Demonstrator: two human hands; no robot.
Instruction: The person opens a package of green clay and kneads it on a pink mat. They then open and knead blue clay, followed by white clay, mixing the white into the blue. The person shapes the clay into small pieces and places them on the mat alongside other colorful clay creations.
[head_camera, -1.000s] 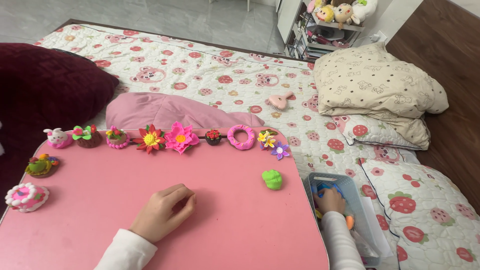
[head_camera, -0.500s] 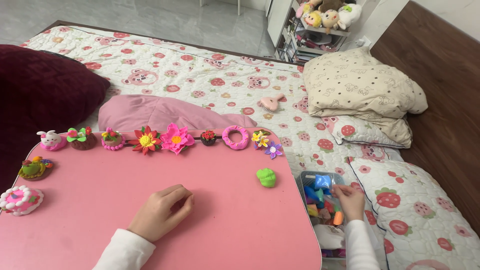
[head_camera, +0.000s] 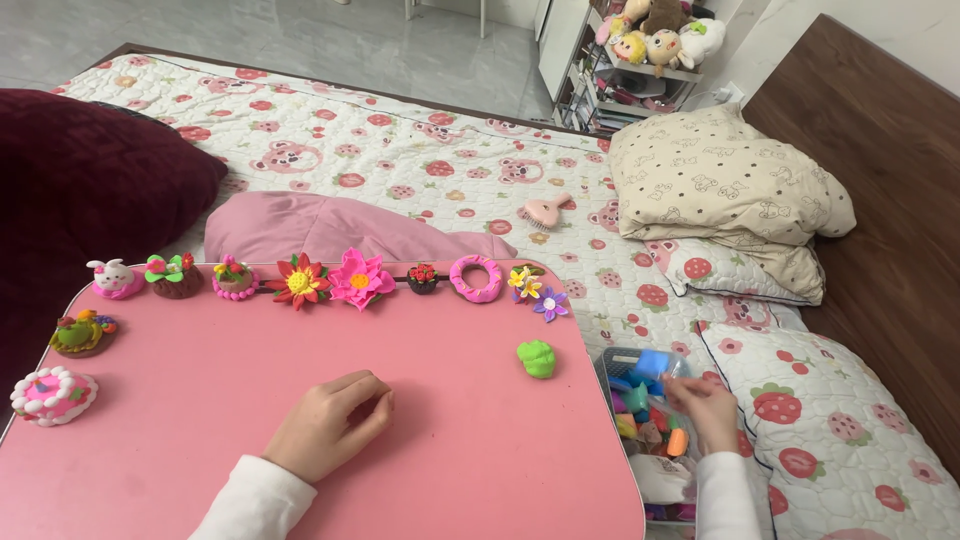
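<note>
Progress check on the clay stuff: the back edge of my pink table (head_camera: 450, 440) is pretty much lined up with finished pieces. There's a little bunny (head_camera: 113, 278), a couple of cupcake-looking ones, a red flower (head_camera: 297, 282), a big pink flower (head_camera: 358, 278), a pink ring (head_camera: 476, 277) and a small yellow and purple flower cluster (head_camera: 535, 291). On the left side sit a green-topped piece (head_camera: 80, 333) and a pink and white cake (head_camera: 53, 393).

What looks unfinished is the green lump (head_camera: 537, 358) near the right edge of the table, sitting by itself, not shaped into much yet as far as I can tell.

My left hand (head_camera: 330, 425) rests on the table, fingers loosely curled, holding nothing I can see. My right hand (head_camera: 703, 410) is off the table, down in the clear bin of coloured clay (head_camera: 640, 400) on the bed, fingers bent over the pieces; can't tell if it's actually got hold of one.

So I'd say lots done, one piece in the works.
</note>
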